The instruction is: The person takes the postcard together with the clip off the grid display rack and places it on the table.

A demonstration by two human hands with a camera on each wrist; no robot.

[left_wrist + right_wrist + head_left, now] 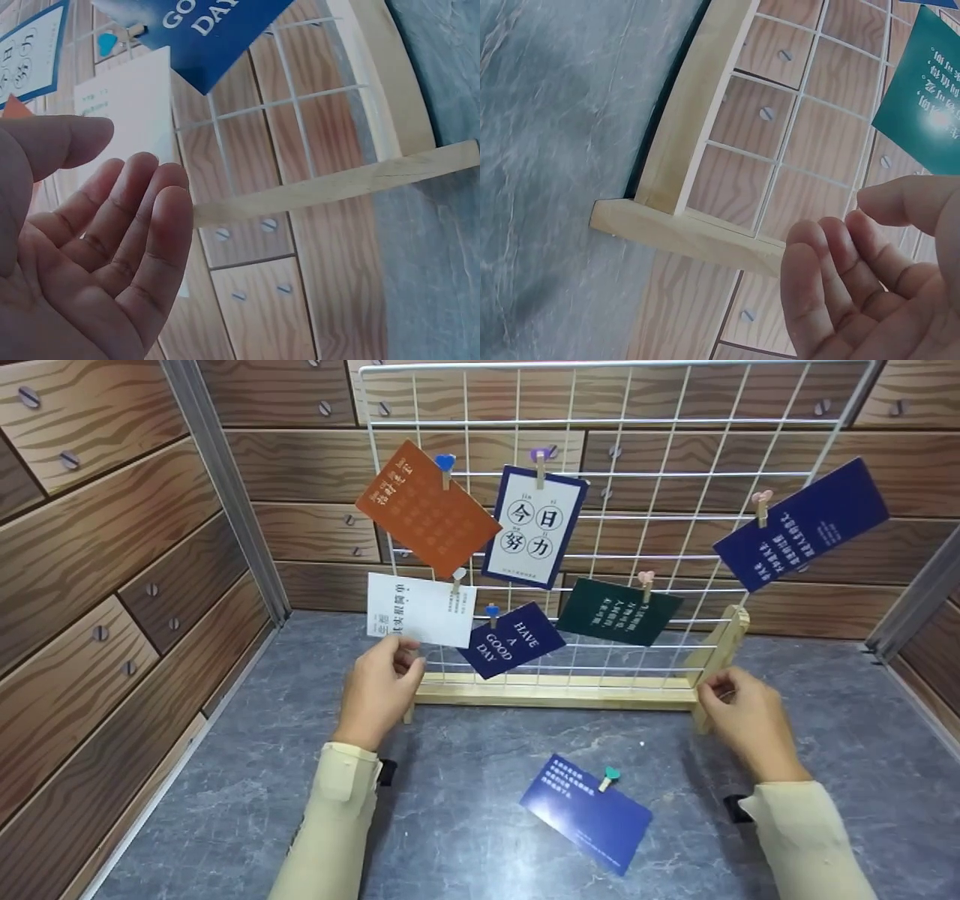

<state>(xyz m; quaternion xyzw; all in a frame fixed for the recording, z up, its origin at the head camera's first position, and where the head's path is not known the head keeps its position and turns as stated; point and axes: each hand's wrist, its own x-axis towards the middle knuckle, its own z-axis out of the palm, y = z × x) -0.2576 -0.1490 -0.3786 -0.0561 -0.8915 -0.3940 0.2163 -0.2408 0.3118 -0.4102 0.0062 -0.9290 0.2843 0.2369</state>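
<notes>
My left hand (379, 686) is at the lower edge of a white card (420, 611). In the left wrist view a gap shows between thumb and loosely bent fingers (171, 232), with nothing held. Beside the right foot (724, 649) of a wooden stand is my right hand (750, 720), its fingers (806, 292) loosely curled and holding nothing. The stand carries a white wire grid (675, 427). Clipped to it are an orange card (427, 510), a blue-bordered card (534, 529), a "HAVE A GOOD DAY" card (514, 641), a green card (619, 611) and a tilted blue card (806, 529).
On the grey marbled tabletop (465, 802), in front of the stand, lies another blue card (589, 814) with a green heart clip (610, 778). Wood-patterned walls (97, 547) enclose the back and sides. The stand's wooden base bar (555, 694) runs between both hands.
</notes>
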